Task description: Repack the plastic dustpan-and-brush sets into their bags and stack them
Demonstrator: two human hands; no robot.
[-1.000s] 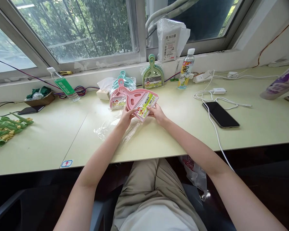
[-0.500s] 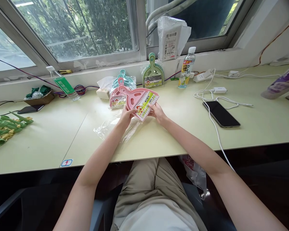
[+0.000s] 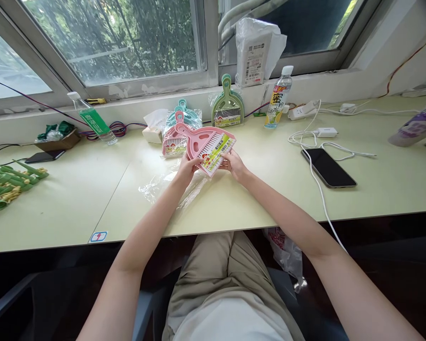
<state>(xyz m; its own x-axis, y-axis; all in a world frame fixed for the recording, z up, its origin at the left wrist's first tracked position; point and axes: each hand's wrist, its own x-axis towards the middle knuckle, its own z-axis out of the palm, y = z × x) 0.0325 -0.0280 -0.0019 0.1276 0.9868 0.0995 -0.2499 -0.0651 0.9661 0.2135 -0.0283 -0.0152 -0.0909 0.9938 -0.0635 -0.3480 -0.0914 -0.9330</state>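
In front of the green dustpan set [image 3: 228, 101], the left hand [image 3: 186, 169] and right hand [image 3: 236, 166] pinch the pink dustpan set [image 3: 216, 150] near its wide end, though some fingers are hidden, and a loose hold could let it slip.

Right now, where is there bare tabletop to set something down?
Bare table: between the green bundle and the clear film; between the right hand and the black phone. Crowded: behind the pink dustpan, among the wrapped dustpan sets.

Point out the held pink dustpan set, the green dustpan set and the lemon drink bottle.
Pink dustpan set [image 3: 216, 150]: head view, label.
Green dustpan set [image 3: 227, 118]: head view, label.
Drink bottle [image 3: 277, 103]: head view, label.
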